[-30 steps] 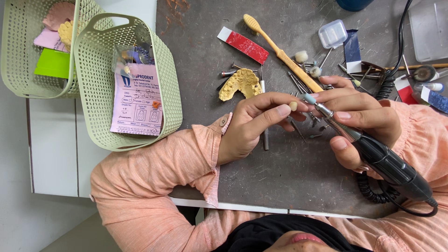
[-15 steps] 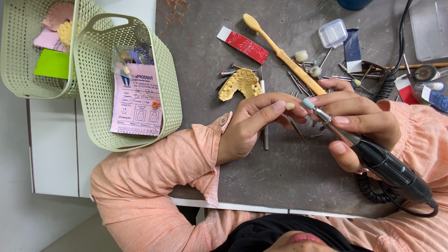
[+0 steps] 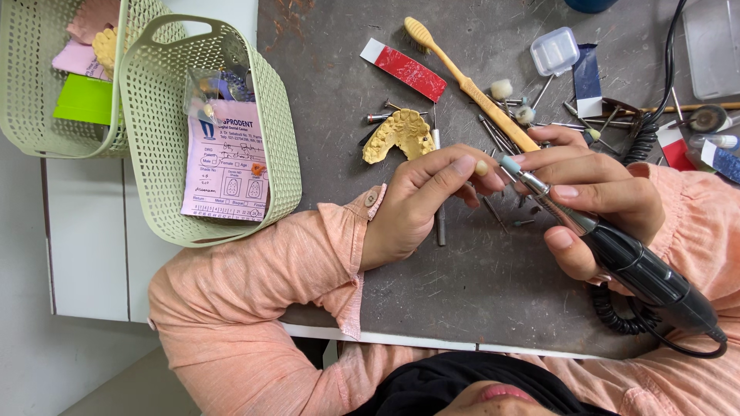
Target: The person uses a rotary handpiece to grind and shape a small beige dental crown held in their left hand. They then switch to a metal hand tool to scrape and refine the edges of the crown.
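Observation:
My left hand (image 3: 432, 202) pinches a tiny pale tooth-like piece (image 3: 482, 166) between thumb and fingertips above the grey worktable (image 3: 462, 285). My right hand (image 3: 593, 200) grips a black and silver rotary handpiece (image 3: 617, 250); its light-blue tip (image 3: 509, 164) touches the small piece. A coiled black cable (image 3: 617, 316) runs from the handpiece. A yellow dental cast (image 3: 401, 132) lies just beyond my left hand.
Two pale green baskets (image 3: 154, 100) sit at the left, the nearer holding a pink form and a small bag. A yellowish toothbrush (image 3: 462, 77), a red and white strip (image 3: 405, 69), several metal burs (image 3: 501, 131) and a small clear box (image 3: 554, 51) lie at the back.
Both hands stay together over the table. The handpiece tip and the small piece have shifted only slightly between frames.

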